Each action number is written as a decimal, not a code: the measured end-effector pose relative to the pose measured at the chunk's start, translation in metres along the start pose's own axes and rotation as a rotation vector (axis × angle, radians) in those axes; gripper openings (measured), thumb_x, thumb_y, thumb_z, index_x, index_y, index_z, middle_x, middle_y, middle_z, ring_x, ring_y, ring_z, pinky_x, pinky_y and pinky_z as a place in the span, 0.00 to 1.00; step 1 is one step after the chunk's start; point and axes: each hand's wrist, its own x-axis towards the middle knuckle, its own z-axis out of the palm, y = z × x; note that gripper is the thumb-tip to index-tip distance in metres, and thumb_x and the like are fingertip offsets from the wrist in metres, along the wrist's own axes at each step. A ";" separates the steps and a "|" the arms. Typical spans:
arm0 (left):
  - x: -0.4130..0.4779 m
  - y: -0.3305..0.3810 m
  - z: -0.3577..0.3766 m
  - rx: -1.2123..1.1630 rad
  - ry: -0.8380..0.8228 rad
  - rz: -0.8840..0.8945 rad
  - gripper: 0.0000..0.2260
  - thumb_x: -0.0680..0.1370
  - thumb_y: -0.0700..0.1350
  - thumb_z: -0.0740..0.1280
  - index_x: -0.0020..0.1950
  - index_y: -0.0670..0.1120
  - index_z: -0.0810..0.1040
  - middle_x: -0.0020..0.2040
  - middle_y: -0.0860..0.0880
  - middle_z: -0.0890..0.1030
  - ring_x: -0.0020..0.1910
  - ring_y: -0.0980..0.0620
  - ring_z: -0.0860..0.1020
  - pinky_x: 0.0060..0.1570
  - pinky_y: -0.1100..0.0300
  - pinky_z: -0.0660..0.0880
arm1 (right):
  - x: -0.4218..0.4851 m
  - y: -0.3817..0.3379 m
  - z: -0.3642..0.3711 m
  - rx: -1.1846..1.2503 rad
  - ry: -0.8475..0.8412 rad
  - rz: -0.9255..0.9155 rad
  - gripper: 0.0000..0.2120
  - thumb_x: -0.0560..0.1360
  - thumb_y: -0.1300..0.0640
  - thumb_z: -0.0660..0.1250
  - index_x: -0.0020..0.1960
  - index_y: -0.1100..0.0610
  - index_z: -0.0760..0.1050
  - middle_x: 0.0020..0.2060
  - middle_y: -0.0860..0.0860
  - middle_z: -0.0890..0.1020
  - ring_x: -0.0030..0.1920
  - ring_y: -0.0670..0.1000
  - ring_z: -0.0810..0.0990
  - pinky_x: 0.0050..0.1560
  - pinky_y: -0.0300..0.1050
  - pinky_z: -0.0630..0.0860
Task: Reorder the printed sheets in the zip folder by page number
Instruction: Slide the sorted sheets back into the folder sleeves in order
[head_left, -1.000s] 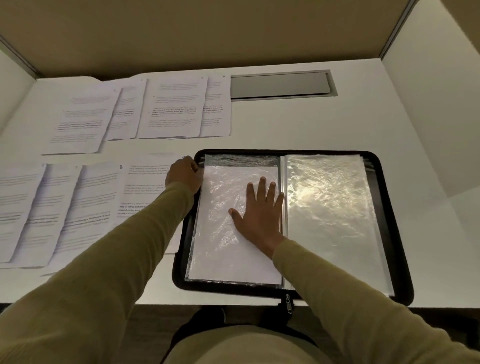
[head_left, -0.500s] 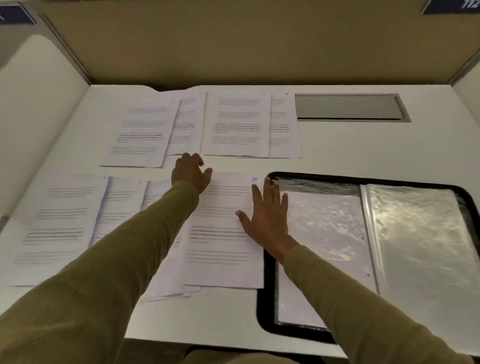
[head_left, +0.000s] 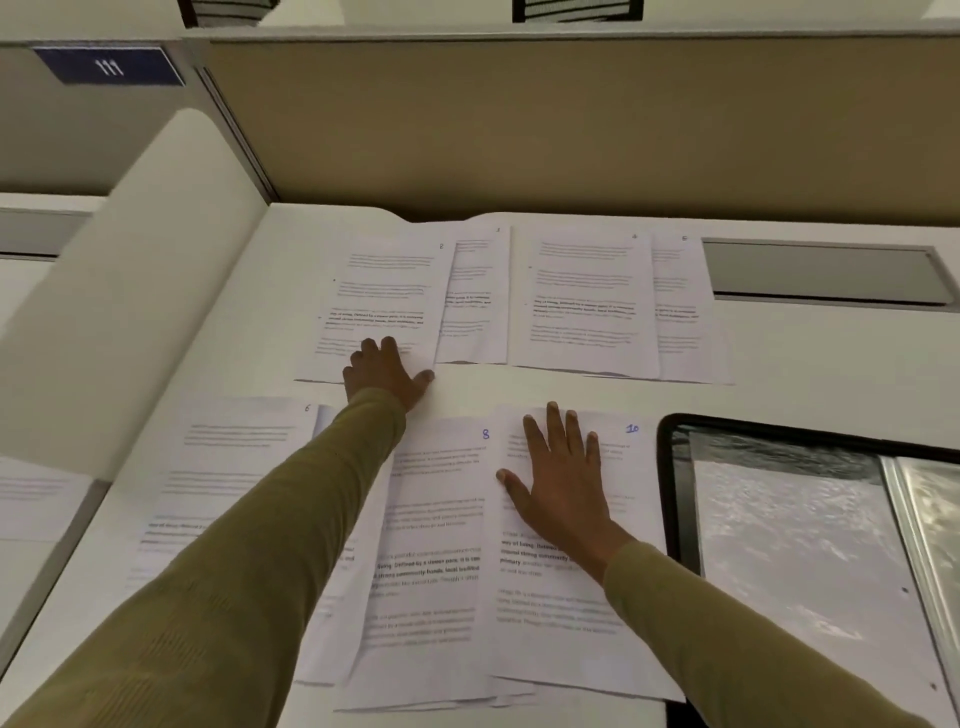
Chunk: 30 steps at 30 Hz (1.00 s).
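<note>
Reaching up the worktop (head_left: 519, 392) with the left hand (head_left: 387, 376) to sheet 2 (head_left: 384, 291) at 11 o'clock, bent fingertips pressing its near edge, thumb splayed on the bare surface, nothing visibly pinched. Resting the right hand (head_left: 563, 483) flat and open on sheet 10 (head_left: 571, 623) at 6 o'clock, just left of the zip folder (head_left: 670, 467) at 4 o'clock.

Lifted that right hand off the folder's left sleeve within the last second. Shifted the left hand from the folder's edge out to the far row. Shows no print in either sleeve now, with sheet 8 (head_left: 431, 545) and sheet 6 (head_left: 234, 467) fanned at 7 and 8 o'clock, sheet 10 overlapping sheet 8.

Suggests emptying is done and gathering from the lowest number is about to begin.
</note>
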 end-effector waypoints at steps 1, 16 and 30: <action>0.001 0.000 0.003 0.000 -0.008 0.003 0.36 0.73 0.67 0.64 0.71 0.45 0.63 0.69 0.41 0.67 0.66 0.40 0.68 0.62 0.47 0.69 | 0.001 0.000 0.003 -0.009 0.000 0.001 0.40 0.78 0.31 0.46 0.82 0.51 0.42 0.80 0.54 0.35 0.80 0.57 0.32 0.78 0.62 0.35; -0.003 0.010 -0.010 -0.100 0.086 -0.016 0.15 0.79 0.42 0.60 0.66 0.43 0.72 0.59 0.42 0.77 0.58 0.42 0.76 0.56 0.49 0.72 | 0.003 0.001 -0.004 -0.003 -0.041 0.006 0.43 0.76 0.28 0.44 0.82 0.52 0.47 0.81 0.55 0.39 0.81 0.58 0.37 0.79 0.60 0.39; -0.133 0.098 -0.019 -0.513 0.442 0.525 0.06 0.78 0.46 0.65 0.54 0.47 0.77 0.49 0.47 0.83 0.42 0.46 0.81 0.42 0.52 0.81 | 0.009 0.004 -0.109 1.365 -0.100 0.415 0.31 0.78 0.31 0.58 0.69 0.54 0.73 0.60 0.55 0.81 0.57 0.56 0.82 0.59 0.56 0.80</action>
